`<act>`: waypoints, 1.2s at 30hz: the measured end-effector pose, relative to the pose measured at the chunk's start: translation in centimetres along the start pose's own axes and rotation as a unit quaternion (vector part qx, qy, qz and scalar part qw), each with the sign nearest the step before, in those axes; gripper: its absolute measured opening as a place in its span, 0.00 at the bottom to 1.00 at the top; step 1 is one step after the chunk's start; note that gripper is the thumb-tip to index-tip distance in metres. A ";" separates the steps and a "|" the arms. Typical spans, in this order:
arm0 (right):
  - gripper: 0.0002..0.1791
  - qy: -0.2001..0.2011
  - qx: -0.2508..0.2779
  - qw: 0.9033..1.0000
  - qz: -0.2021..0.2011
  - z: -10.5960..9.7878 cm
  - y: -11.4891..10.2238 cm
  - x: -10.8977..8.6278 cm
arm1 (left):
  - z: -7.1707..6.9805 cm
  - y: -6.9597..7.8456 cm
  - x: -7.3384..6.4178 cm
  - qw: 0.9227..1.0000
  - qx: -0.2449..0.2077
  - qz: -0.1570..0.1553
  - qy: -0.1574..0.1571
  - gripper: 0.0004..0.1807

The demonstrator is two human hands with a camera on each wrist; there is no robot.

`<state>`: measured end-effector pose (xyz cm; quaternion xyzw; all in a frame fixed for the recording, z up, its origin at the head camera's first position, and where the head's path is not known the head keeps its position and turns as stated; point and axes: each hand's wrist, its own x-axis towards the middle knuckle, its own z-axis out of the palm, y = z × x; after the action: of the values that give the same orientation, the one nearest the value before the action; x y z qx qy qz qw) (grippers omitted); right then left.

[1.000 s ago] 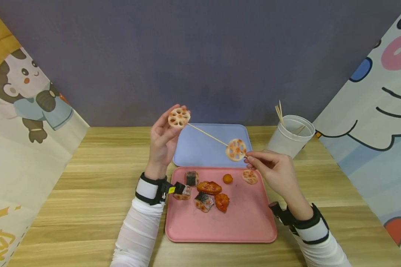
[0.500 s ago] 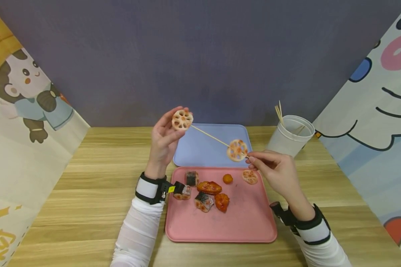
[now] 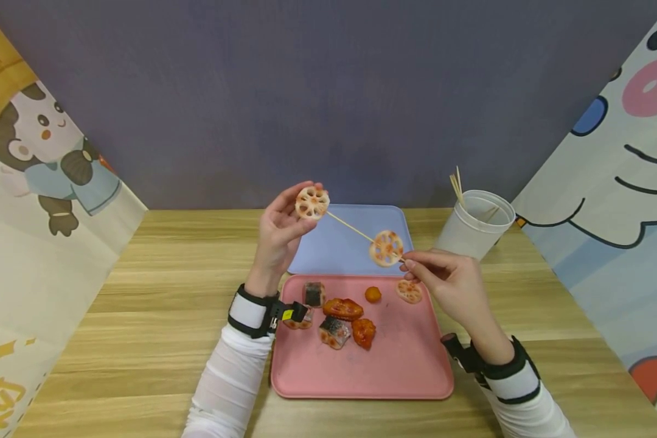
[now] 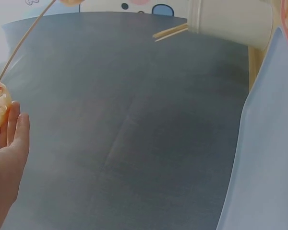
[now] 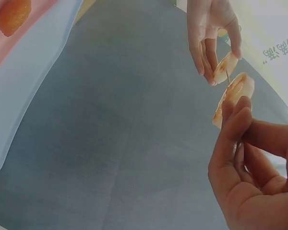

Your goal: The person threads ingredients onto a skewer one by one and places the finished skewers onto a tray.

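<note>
My left hand [image 3: 282, 230] pinches a lotus root slice [image 3: 312, 203] by its edge, thumb below and fingers behind. A thin bamboo skewer [image 3: 349, 226] runs from that slice down to the right. Near its other end a second lotus root slice [image 3: 386, 248] is threaded on it. Just beyond this slice, my right hand [image 3: 453, 277] pinches the skewer's end between thumb and fingers. In the right wrist view the threaded slice [image 5: 234, 98] sits right at the right fingertips, with the left hand [image 5: 212, 33] and its slice [image 5: 225, 68] farther off. Both hands are raised over the trays.
A pink tray [image 3: 361, 377] bears a lotus root slice [image 3: 409, 291], an orange ball [image 3: 373, 294], glazed chicken pieces [image 3: 343, 309] and several fish chunks [image 3: 334, 332]. Behind it lies a blue tray [image 3: 334, 249]. A white bucket [image 3: 471, 231] with skewers [image 3: 457, 185] stands at the right.
My left hand has moved right and slightly down with its lotus root slice, bringing it closer to the threaded slice. The right hand has stayed almost still.
</note>
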<state>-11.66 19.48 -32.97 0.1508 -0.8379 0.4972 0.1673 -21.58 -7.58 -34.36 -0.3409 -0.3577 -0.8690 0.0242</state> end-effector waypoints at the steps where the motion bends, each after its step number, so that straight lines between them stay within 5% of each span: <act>1: 0.06 0.000 -0.002 1.000 0.001 0.0 0.0 0.0 | 0.0 0.0 0.0 1.000 0.000 0.000 0.000 0.32; 36: 0.07 -0.014 -0.015 1.000 0.009 -0.4 -1.0 -0.6 | 0.1 0.0 0.0 0.999 0.032 0.023 -0.001 0.32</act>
<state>-10.65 19.41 -32.33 0.1479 -0.8489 0.4838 0.1531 -21.54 -7.51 -34.35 -0.3488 -0.3775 -0.8560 0.0554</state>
